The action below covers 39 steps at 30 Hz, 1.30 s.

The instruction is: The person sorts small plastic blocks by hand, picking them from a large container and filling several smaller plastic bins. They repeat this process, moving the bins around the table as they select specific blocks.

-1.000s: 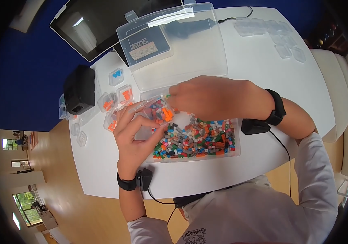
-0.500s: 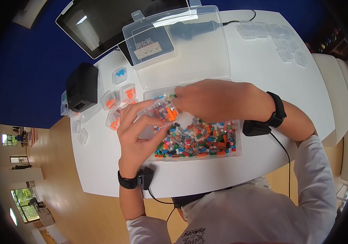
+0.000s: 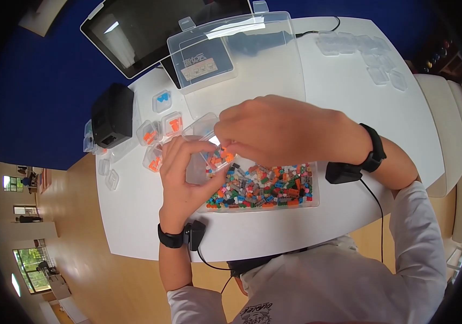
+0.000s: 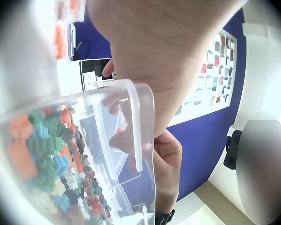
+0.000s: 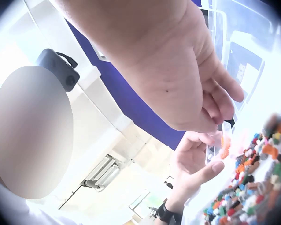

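My left hand (image 3: 179,167) holds a small clear plastic box (image 3: 217,160) between thumb and fingers, above the left part of a wide clear bin (image 3: 317,200). Orange building bricks (image 3: 228,157) show inside the small box. A clear plastic flap (image 3: 201,125) stands up at its far side. My right hand (image 3: 274,129) reaches over from the right with curled fingers, its fingertips right at the small box's opening. I cannot tell whether they pinch a brick. Loose mixed bricks (image 3: 266,186) in many colours cover the bin's floor.
Left of the bin stand small boxes of orange bricks (image 3: 150,137) and one of blue bricks (image 3: 162,101), near a black device (image 3: 113,115). Behind the bin rise a large clear lid (image 3: 269,81) and a monitor (image 3: 134,38). Several small clear boxes (image 3: 377,59) lie back right.
My right hand has come from the bin's far side to the small box, its fingers now over the opening. A clear flap now shows behind the box. My left hand keeps its grip.
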Motion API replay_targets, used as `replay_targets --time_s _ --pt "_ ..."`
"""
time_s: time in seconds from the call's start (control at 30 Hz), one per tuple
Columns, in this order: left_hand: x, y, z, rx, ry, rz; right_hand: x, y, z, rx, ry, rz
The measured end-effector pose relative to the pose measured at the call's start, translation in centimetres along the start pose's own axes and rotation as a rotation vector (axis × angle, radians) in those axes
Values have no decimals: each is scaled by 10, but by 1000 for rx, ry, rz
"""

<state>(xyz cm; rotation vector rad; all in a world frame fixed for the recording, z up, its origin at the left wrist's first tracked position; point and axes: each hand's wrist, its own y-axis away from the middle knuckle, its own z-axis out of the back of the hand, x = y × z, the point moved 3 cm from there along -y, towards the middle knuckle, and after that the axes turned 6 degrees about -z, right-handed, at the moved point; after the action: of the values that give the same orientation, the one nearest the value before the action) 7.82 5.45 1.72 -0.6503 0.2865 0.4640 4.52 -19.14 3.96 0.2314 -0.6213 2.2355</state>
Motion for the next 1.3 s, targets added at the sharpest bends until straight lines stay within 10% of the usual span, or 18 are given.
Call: replay_targets --time_s 0.63,1.3 --pt "-6 -4 1 -103 -84 29 -2 1 12 -64 38 -309" --pt "-6 -2 2 -71 -114 100 -12 17 -40 203 71 -93"
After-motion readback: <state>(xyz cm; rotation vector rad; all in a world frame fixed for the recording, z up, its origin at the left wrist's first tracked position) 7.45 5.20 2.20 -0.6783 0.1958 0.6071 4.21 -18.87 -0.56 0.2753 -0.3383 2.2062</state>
